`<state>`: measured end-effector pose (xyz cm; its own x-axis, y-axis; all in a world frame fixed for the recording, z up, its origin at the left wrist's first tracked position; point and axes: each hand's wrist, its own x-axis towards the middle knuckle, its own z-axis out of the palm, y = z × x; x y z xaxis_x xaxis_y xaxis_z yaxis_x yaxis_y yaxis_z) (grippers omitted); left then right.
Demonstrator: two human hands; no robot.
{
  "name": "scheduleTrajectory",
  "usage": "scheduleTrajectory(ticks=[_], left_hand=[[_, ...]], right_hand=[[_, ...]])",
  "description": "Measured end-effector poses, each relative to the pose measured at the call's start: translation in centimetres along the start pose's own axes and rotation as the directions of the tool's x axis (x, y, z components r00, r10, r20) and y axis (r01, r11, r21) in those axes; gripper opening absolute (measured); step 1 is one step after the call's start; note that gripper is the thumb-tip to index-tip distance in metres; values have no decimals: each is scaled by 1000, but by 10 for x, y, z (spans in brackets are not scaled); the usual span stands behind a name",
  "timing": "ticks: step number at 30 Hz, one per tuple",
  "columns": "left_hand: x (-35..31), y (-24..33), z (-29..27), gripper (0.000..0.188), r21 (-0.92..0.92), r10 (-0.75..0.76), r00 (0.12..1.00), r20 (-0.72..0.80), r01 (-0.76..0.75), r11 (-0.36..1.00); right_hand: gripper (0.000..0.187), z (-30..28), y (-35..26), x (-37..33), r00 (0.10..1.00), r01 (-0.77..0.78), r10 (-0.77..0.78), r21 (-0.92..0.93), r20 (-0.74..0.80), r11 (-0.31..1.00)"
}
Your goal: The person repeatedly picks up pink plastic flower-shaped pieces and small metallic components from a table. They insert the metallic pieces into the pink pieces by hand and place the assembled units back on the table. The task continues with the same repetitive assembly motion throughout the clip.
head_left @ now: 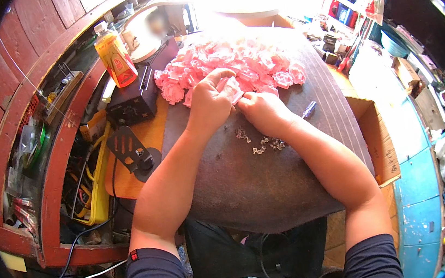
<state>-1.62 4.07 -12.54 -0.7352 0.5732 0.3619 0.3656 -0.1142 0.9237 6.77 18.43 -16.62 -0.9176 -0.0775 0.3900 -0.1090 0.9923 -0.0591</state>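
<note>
A big heap of pink artificial flowers [246,62] covers the far part of the dark tabletop [228,193]. In front of it my left hand [211,100] is closed around one pink flower [231,88], its fingers wrapped over the petals. My right hand [265,112] meets it at the flower's underside, fingertips pinched together. Whatever lies between those fingertips is too small to make out. Small clear, shiny pieces [262,146] lie in loose clusters just below my right hand. A short blue object [309,109] rests to the right of my right forearm.
At the left, an orange drink bottle [116,58] stands on a black box-shaped device [132,97]. A black phone-stand-like holder [132,152] is beside the table. Red wooden shelving [51,224] flanks the left; an open cardboard box [379,143] sits against the right edge.
</note>
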Motion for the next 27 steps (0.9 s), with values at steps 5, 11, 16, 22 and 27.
scheduleTrajectory(ticks=[5,11,16,22,27], left_hand=[[9,-12,-6,15,-115,-73,989,127,88,989],[3,1,-8,27,-100,-399,803,444,486,868],[1,4,-7,24,-271,-410,751,517,598,754],[0,2,-4,19,-299,-360,804,473,531,793],[-2,-6,3,21,-45,-105,920,378,131,990]], right_hand=[[11,-4,13,-1,983,1,23,132,-183,991],[8,-39,6,-14,879,98,67,315,-473,944],[9,-46,-7,-17,876,174,-3,310,-482,935],[10,-40,5,-18,882,130,119,478,-455,869],[7,-27,-1,-19,898,-32,367,795,-243,605]])
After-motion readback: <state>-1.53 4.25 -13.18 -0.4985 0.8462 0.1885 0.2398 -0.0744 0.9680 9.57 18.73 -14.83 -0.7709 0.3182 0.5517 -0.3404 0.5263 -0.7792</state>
